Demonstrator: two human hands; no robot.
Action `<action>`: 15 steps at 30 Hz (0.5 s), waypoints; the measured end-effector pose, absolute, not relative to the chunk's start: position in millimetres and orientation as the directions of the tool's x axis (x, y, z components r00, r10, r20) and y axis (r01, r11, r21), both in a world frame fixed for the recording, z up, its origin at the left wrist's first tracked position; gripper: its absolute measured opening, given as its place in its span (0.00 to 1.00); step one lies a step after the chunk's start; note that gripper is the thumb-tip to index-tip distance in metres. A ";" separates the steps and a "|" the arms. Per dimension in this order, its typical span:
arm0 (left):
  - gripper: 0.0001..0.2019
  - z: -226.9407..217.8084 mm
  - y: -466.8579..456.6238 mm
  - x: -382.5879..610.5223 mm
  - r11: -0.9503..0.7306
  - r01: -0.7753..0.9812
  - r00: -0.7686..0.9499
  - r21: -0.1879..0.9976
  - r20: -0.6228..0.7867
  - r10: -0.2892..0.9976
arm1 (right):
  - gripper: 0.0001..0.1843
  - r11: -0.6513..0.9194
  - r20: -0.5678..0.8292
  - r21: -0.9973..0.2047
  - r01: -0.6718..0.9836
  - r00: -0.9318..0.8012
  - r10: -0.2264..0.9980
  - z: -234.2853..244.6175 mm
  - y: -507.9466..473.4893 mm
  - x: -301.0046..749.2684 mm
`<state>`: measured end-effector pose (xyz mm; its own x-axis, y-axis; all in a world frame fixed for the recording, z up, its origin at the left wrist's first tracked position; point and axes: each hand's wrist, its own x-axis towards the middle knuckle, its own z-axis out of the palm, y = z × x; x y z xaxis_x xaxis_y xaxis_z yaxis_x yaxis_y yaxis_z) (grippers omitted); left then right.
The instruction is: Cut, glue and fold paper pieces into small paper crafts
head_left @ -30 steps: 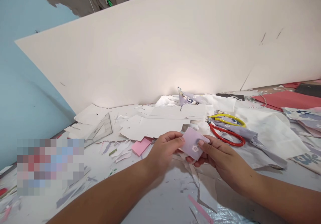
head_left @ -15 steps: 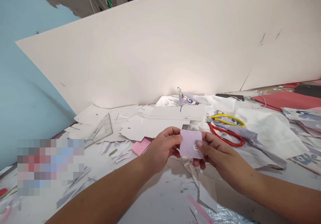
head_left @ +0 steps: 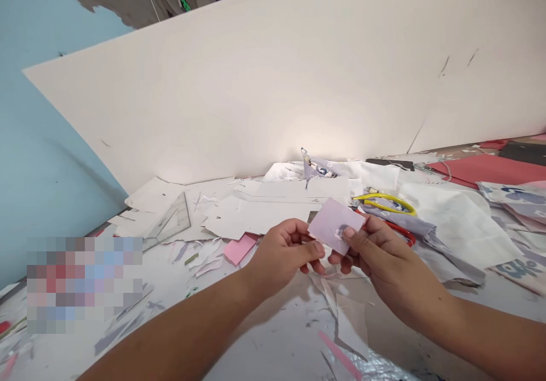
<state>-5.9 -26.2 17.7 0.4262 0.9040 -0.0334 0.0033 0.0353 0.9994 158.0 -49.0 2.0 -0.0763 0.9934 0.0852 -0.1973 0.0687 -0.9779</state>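
Observation:
Between my hands is a small square of lilac paper [head_left: 335,226], tilted, with a printed flower mostly hidden under my right thumb. My right hand [head_left: 377,250] pinches its right side. The curled fingers of my left hand [head_left: 284,251] meet its lower-left edge. Just beyond my right hand lie a pair of yellow-handled scissors [head_left: 384,203] and red handles [head_left: 403,233], partly hidden by my fingers. A pink paper piece [head_left: 239,249] lies left of my left hand.
White card sheets [head_left: 256,215] and a clear plastic set square [head_left: 173,220] lie at the far left-centre. Red card [head_left: 486,169] and printed sheets [head_left: 512,193] lie to the right. A tall white board [head_left: 273,74] stands behind. Paper scraps litter the white table [head_left: 273,352].
The lilac square has risen, shifted right and turned from upright to tilted. My right thumb now covers the flower. Both hands have moved slightly up.

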 end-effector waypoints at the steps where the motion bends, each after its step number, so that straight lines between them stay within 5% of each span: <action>1: 0.11 16.7 -25.7 -5.6 0.031 -0.010 0.402 0.999 -0.024 0.915 | 0.12 0.071 0.088 -0.978 -0.195 -0.076 0.993 2.8 -48.6 158.3; 7: 0.11 17.9 -24.1 -8.8 0.085 0.011 0.538 0.996 -0.078 0.839 | 0.15 0.069 0.075 -0.979 -0.194 -0.024 0.997 7.7 -45.9 162.8; 11: 0.15 31.3 -25.1 -16.8 0.087 0.286 0.726 0.954 -0.275 0.630 | 0.16 0.096 0.099 -0.974 -0.203 -0.008 0.995 9.8 -45.4 164.6; 15: 0.12 45.9 -26.1 -24.9 -0.128 0.487 0.716 0.864 -0.311 0.624 | 0.14 0.096 0.107 -0.961 -0.260 -0.027 0.994 11.4 -45.0 162.9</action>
<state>-24.9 -26.1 45.9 0.7164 0.6244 -0.3112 0.4867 -0.1276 0.8642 162.9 -45.0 11.4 -0.0265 0.9939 0.1067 -0.2600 0.0962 -0.9608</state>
